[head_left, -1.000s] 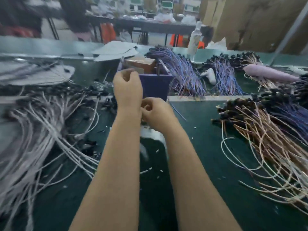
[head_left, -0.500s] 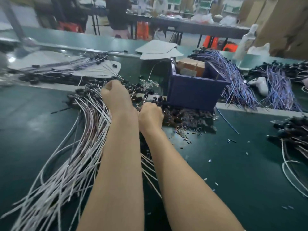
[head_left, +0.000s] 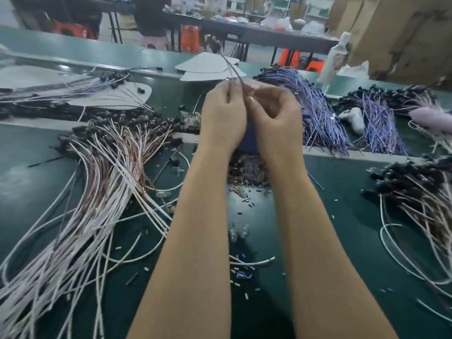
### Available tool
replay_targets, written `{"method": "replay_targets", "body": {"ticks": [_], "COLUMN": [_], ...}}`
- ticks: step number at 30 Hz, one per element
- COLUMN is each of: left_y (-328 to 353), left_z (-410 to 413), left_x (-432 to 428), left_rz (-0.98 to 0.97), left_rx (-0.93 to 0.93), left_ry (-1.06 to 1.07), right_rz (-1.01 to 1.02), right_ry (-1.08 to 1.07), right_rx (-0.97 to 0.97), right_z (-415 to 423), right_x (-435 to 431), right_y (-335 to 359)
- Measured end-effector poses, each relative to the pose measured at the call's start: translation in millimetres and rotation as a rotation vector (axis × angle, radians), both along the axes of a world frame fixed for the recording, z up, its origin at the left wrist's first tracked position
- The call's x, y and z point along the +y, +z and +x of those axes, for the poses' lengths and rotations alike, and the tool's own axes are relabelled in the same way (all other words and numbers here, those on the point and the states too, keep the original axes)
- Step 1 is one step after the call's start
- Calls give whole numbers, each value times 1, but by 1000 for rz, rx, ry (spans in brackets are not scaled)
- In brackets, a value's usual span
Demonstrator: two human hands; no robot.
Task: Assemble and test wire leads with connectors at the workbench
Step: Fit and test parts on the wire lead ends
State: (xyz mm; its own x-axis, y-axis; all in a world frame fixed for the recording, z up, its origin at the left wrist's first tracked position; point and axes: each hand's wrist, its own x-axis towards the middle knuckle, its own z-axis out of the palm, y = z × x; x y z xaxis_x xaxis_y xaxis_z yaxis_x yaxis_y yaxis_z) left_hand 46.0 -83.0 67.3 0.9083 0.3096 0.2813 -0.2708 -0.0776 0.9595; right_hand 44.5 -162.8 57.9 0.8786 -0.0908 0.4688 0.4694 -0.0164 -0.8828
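— Gripping what, those two hands?
— One thin wire lead (head_left: pixel 231 67); the left hand (head_left: pixel 223 118) pinches it between thumb and fingertips at the top of the fist, and the right hand (head_left: pixel 275 118) curls its fingers in on the same lead just beside; the two hands sit close together.
— Where does the lead go?
— Up and away from the fingers, leaning left; it is blurred, but a dark connector (head_left: pixel 215 44) sits at its far end, held in the air above the bench.
— And under the hands?
— A dark blue bin (head_left: pixel 247 140), mostly hidden behind the wrists; in front of it a heap of small loose parts (head_left: pixel 247 172) on the green bench mat (head_left: pixel 337 216), with bits scattered nearer the body.
— The other wires?
— To the left, a big fan of white and pinkish leads (head_left: pixel 93 192), their black ends toward the far side; to the right, another bundle (head_left: pixel 415 199) with black connectors bunched at its top; beyond the bin, two sheaves of purple leads (head_left: pixel 318 106), and a white plastic gadget (head_left: pixel 352 118) lies between them.
— Farther back?
— White paper sheets (head_left: pixel 208 67) lie on the bench behind the raised lead; a clear bottle (head_left: pixel 335 59) stands at the right, before cardboard boxes (head_left: pixel 403 33); beyond those, a long dark table (head_left: pixel 269 35) with clutter on it, too blurred to name.
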Motion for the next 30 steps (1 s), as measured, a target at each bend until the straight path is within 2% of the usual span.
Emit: {"method": "replay_targets", "body": {"ticks": [4,7,10,13,15,18,22,26,30], "left_y": [2,-6,-19,-32,-36,-37,-37,-38,-38], "left_z": [0,0,3,6,6,8,12,13,12], "left_x": [-32,-45,-40,-22,-11,-5,-8,-14,-15], "left_rz": [216,318,349,550,596,572,542,320,190], "left_rx": [-96,-71,69,266,293,264,245,218,153], "left_ry": [-186,-261,-287,-293,-275,-228,-141,-25,69], "right_rz": [-295,-299,-20,323,460,509,347,171,118], "right_ry": [90,137,84,-48,-90,-118,-93,-13,6], "right_rx": [52,117,229,352,386,415,468,558,583], "right_z": [-1,4,14,22,25,28,33,33,31], "right_x": [-44,-65,-77,-89,-93,-94,-97,-96,-98], "right_y": [-2,-5,-12,-22,-29,-35,-40,-43,-43]}}
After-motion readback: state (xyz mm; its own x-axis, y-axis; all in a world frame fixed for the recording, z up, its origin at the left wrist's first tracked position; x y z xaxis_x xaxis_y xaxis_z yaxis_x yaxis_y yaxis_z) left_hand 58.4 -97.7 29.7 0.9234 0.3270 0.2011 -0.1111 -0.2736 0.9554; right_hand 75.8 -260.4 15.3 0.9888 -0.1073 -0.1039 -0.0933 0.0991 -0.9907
